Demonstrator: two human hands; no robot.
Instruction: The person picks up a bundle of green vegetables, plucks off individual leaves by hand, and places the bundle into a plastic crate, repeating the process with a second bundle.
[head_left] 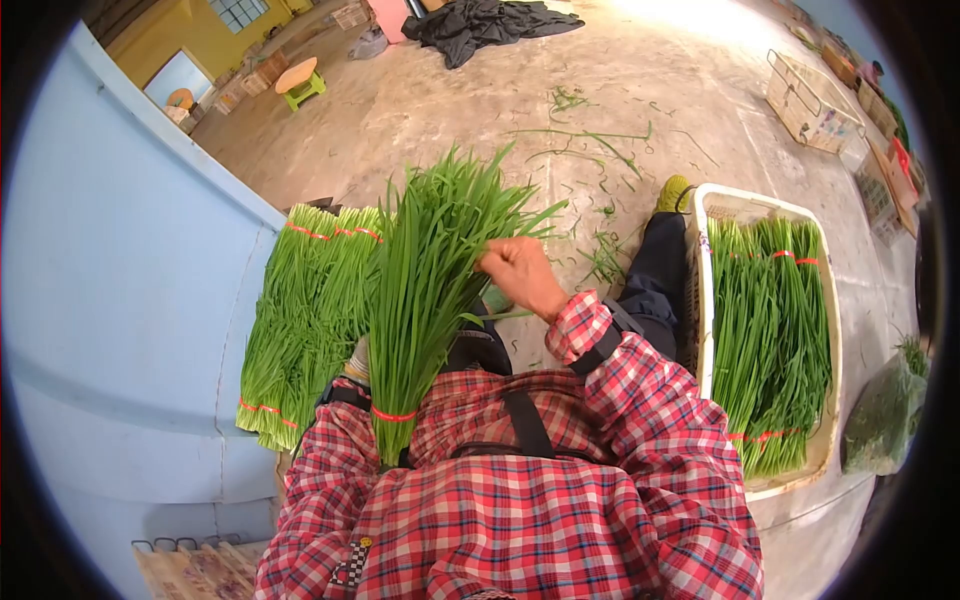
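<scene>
A large bunch of garlic chives (415,290) leans in front of my torso, a red band round its stem end and its leaf tips fanned away from me. My left hand (357,364), in a pale glove, holds the bunch from behind on its left side; the fingers are mostly hidden. At the bunch's right edge my bare right hand (525,277) is closed, pinching the outer leaves between thumb and fingers. More banded chive bundles (310,320) are stacked on my left, against the blue panel.
On my right stands a white plastic crate (703,290) with banded chive bundles inside. Loose leaves (605,258) litter the concrete floor. Farther off are a small stool (298,82), a black sheet (480,28) and another crate (812,105). A blue panel (130,270) closes the left side.
</scene>
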